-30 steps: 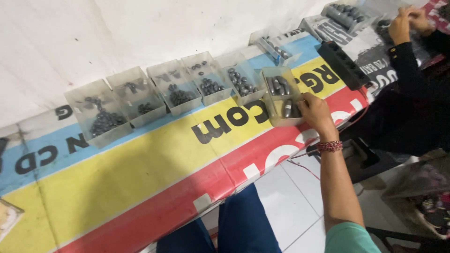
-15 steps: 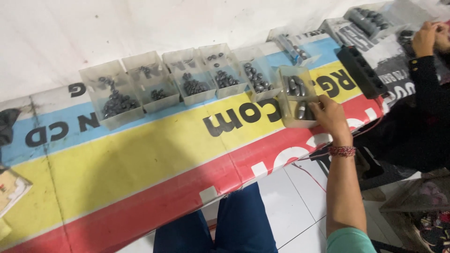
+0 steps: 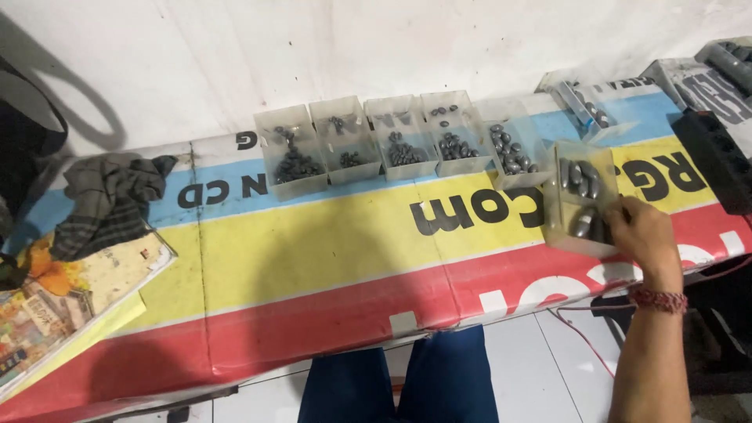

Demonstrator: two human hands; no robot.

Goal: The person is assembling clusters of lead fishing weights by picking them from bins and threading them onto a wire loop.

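Right hand [image 3: 642,235] fingers curled, gripping near corner of clear rectangular plastic box [image 3: 581,197] holding dark grey oval metal weights [image 3: 583,182]. Box sits on banner-covered surface [image 3: 329,258], just left of hand. Left hand unseen.

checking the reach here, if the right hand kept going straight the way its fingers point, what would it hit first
The right hand already touches the clear plastic box of grey oval weights. Straight on, it would likely press into that box's near wall.
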